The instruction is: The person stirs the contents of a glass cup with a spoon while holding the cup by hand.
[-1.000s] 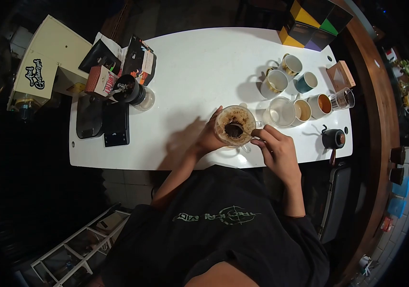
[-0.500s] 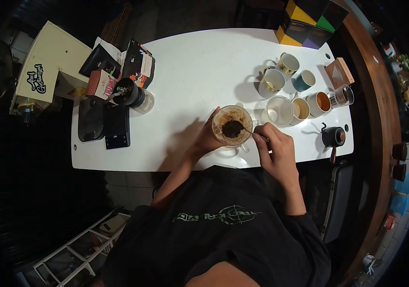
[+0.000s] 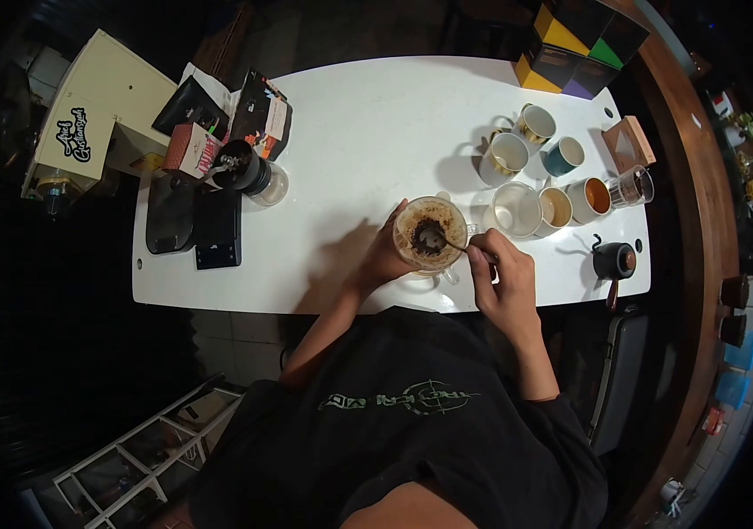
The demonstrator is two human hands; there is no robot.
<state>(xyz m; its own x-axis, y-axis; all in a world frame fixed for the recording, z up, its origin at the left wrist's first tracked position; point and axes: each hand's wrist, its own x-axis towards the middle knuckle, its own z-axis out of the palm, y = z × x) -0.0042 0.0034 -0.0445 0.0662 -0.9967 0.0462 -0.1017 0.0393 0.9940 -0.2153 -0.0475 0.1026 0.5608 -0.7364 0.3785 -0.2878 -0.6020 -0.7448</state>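
In the head view, my left hand [image 3: 382,254] is wrapped round the left side of a coffee dripper [image 3: 407,253] with a paper-like, brown-stained lining. Dark coffee grounds [image 3: 426,238] lie at its bottom, with specks up the walls and a paler patch at the centre. My right hand [image 3: 508,278] pinches the thin handle of a spoon [image 3: 456,248], whose far end reaches into the grounds. Clear glass with a handle [image 3: 451,276] shows below the dripper, mostly hidden by it. A clear glass bowl-like cup [image 3: 515,210] stands just beyond my right hand.
Several mugs [image 3: 506,154] and a glass tumbler [image 3: 633,186] stand right of the dripper. A small black kettle [image 3: 612,261] sits at the right edge. On the left are a hand grinder [image 3: 253,174], a black scale [image 3: 218,231], coffee bags [image 3: 263,110] and a cream machine [image 3: 99,106].
The spoon has shifted the grounds, and a pale patch now shows in their middle. My left hand stays on the dripper. The whole view has shifted slightly.
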